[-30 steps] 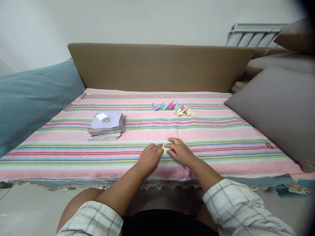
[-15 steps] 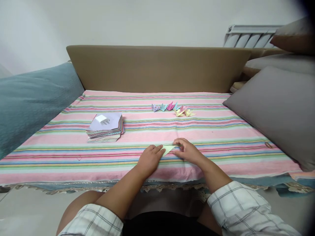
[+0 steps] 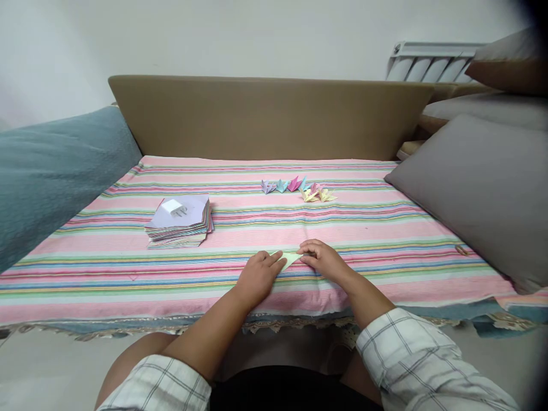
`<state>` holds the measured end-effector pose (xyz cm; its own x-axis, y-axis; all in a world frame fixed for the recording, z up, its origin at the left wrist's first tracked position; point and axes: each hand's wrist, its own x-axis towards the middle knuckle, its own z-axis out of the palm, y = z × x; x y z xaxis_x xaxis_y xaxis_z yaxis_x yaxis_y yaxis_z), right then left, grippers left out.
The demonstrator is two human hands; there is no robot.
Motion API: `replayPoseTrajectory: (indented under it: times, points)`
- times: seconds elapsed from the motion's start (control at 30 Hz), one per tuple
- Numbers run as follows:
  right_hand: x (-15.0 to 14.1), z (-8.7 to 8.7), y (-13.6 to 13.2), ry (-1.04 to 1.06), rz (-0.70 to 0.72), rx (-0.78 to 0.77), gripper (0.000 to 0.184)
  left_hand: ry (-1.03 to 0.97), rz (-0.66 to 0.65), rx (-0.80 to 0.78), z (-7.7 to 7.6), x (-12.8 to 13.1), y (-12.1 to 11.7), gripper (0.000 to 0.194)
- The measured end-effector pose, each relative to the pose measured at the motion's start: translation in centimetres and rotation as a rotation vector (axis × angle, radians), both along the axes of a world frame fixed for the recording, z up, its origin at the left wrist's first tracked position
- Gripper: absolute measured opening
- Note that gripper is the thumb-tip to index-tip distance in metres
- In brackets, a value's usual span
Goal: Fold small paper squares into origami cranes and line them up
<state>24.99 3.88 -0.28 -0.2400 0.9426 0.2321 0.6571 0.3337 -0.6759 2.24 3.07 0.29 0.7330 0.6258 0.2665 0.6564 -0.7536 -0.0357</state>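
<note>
A pale green sheet of folded paper lies on the striped cloth between my hands, forming a narrow pointed shape. My left hand holds its left part down, thumb and fingers pressed onto it and covering that end. At the opposite corner, my right hand pinches the paper's tip between thumb and forefinger. Farther back stand several small folded paper cranes; among them are a lilac crane, a magenta crane and a pale yellow crane.
A stack of square coloured paper sits left of my hands, a white plug adapter on top. Beneath everything spreads the striped cloth. A blue cushion borders the left, a grey cushion the right. A brown backrest stands behind.
My right hand first moved right, away from my left hand, exposing more of the green paper, and then closed on its right tip. My left hand has stayed on the paper.
</note>
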Motion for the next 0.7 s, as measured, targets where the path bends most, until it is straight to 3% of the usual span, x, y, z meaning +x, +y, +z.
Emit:
replayPoseTrajectory:
  times: [0.43,0.7]
  points:
    - [0.4,-0.2,0.2,-0.170,0.032,0.087,0.012,0.094,0.062,0.012,1.2,1.6,-0.7,0.045]
    - [-0.1,0.7,0.3,-0.279,0.094,0.032,0.011,0.180,0.127,-0.045,1.7,2.7,-1.0,0.045]
